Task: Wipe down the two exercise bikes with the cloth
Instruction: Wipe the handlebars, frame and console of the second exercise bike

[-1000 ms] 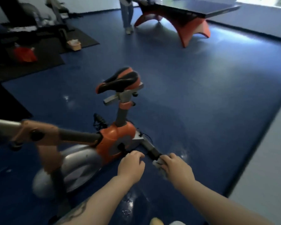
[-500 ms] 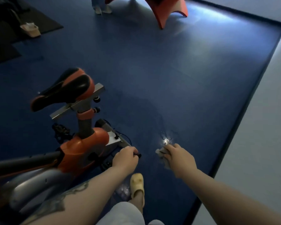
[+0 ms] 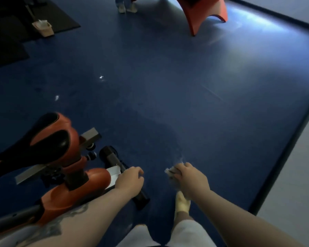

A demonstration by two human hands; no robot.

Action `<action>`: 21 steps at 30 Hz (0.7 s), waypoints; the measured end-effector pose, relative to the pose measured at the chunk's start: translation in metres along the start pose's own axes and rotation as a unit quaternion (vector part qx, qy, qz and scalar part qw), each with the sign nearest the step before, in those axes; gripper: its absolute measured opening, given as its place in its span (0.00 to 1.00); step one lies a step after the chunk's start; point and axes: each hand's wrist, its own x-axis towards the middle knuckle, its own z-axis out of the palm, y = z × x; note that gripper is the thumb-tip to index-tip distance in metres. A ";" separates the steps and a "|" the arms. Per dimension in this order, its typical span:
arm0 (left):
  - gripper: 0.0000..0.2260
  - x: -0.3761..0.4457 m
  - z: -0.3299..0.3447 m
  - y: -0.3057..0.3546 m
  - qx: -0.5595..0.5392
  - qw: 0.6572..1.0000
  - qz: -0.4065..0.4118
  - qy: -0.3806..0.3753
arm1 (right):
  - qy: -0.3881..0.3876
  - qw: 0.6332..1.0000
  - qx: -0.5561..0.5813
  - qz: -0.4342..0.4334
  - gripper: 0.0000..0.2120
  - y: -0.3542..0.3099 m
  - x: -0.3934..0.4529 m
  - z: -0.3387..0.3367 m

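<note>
Head view, our left hand (image 3: pixel 130 180) curled round bike's (image 3: pixel 75 184) black tubular floor bar (image 3: pixel 114 162), our right hand (image 3: pixel 191 180) clutching crumpled pale cloth (image 3: pixel 170 172) above glossy blue floor (image 3: pixel 168 95)

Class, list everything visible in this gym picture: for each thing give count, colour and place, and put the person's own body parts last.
exercise bike: one, orange, black and grey, lower left on the floor
saddle: one, black and orange, atop the bike
rear bar: one, black, under the left hand
cloth: one, whitish, in the right hand
floor: blue, throughout
mats: black, top left
small box: one, pale, on a mat's edge
table base: one, orange, top centre
bystander's feet: two, top edge
shoe: one, yellow, bottom centre
left hand: grips the bar
right hand: holds the cloth
</note>
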 end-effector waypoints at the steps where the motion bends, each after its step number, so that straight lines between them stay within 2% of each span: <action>1: 0.14 0.014 -0.002 0.005 -0.001 1.000 -0.012 0.000 | -0.008 1.000 -0.006 -0.014 0.21 0.005 0.018 -0.003; 5: 0.14 0.064 -0.004 0.028 -0.030 0.997 -0.069 0.012 | -0.044 0.997 -0.016 -0.056 0.20 0.028 0.089 -0.020; 8: 0.14 0.101 -0.005 0.057 -0.067 0.991 -0.112 0.012 | -0.064 0.994 -0.031 -0.088 0.15 0.054 0.147 -0.057; 13: 0.15 0.169 -0.015 0.118 -0.110 0.985 -0.131 0.025 | -0.074 0.990 -0.061 -0.105 0.11 0.088 0.237 -0.125; 17: 0.15 0.201 -0.027 0.154 -0.146 0.979 -0.142 0.019 | -0.116 0.986 -0.069 -0.099 0.14 0.074 0.282 -0.148; 21: 0.14 0.235 -0.056 0.143 -0.169 0.968 -0.183 0.021 | -0.140 0.971 -0.064 -0.181 0.12 0.025 0.327 -0.141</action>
